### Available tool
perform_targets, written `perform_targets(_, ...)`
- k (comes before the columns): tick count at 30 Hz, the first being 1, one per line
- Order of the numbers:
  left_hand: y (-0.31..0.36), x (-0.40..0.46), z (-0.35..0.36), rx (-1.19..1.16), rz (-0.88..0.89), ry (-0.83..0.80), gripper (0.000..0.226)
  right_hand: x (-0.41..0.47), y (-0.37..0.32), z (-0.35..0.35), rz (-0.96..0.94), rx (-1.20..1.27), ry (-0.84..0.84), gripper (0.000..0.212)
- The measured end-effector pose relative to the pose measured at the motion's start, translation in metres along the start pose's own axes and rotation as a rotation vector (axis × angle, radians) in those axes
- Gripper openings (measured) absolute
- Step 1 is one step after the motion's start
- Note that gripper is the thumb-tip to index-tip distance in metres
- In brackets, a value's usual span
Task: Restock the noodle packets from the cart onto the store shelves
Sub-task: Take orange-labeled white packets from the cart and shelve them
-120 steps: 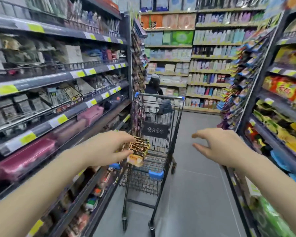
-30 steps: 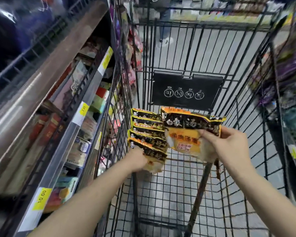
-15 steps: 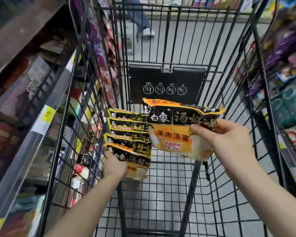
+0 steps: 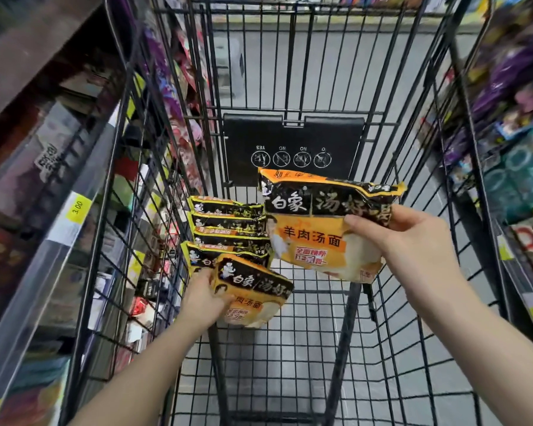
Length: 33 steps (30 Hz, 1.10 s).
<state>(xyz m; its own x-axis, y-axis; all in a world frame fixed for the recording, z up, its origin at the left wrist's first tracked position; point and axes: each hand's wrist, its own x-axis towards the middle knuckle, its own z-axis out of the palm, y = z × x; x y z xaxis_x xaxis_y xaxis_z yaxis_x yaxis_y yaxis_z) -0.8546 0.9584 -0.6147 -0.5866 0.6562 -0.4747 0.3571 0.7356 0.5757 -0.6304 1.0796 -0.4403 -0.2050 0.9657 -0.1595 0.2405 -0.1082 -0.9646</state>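
Both my arms reach down into a black wire shopping cart [image 4: 293,72]. My right hand [image 4: 410,250] grips one orange and black noodle packet [image 4: 317,232] by its right side and holds it up above the cart floor. My left hand [image 4: 203,299] is closed on the front noodle packet [image 4: 253,290] of a stack of several like packets [image 4: 228,229] standing on edge against the cart's left wall. That front packet is tilted away from the others.
A store shelf [image 4: 59,186] with a yellow price tag [image 4: 76,207] runs close along the cart's left side. Another shelf of colourful packets [image 4: 517,167] lines the right. A black plastic flap [image 4: 293,149] hangs on the cart's far wall. Grey floor shows through the mesh.
My left hand has pulled the front packet loose from the stack and tilted it toward me. The right hand keeps its packet raised. Four seconds ago I stood back from the cart.
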Motion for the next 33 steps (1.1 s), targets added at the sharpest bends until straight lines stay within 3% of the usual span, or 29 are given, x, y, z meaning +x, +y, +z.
perform_targets(5, 0.001, -0.001, -0.004, 0.014, 0.044, -0.014, 0.048, -0.006, -0.008, -0.009, 0.004, 0.045, 0.006, 0.009)
perform_targets(10, 0.028, -0.020, -0.027, -0.019, 0.110, -0.058, 0.028, -0.015, -0.031, -0.026, 0.003, 0.018, 0.047, 0.008)
perform_targets(16, 0.083, -0.059, -0.104, -0.260, 0.227, -0.066, 0.027, -0.030, -0.085, -0.067, 0.065, 0.027, 0.139, 0.005)
perform_targets(21, 0.127, -0.087, -0.185, -0.476, 0.220, -0.092, 0.099, -0.047, -0.153, -0.111, 0.060, 0.076, 0.118, 0.020)
perform_targets(24, 0.161, -0.107, -0.230, -0.560, 0.270, -0.121, 0.113, -0.063, -0.194, -0.135, 0.068, 0.109, 0.127, 0.018)
perform_targets(29, 0.226, -0.147, -0.278, -0.608, 0.465, -0.217, 0.088, -0.103, -0.250, -0.177, 0.090, 0.163, 0.152, 0.016)
perform_targets(31, 0.252, -0.167, -0.288, -0.613, 0.525, -0.269, 0.066, -0.129, -0.266, -0.193, 0.089, 0.160, 0.190, 0.022)
perform_targets(33, 0.274, -0.184, -0.292, -0.612, 0.582, -0.310, 0.059, -0.158, -0.280, -0.210, 0.089, 0.159, 0.241, 0.034)
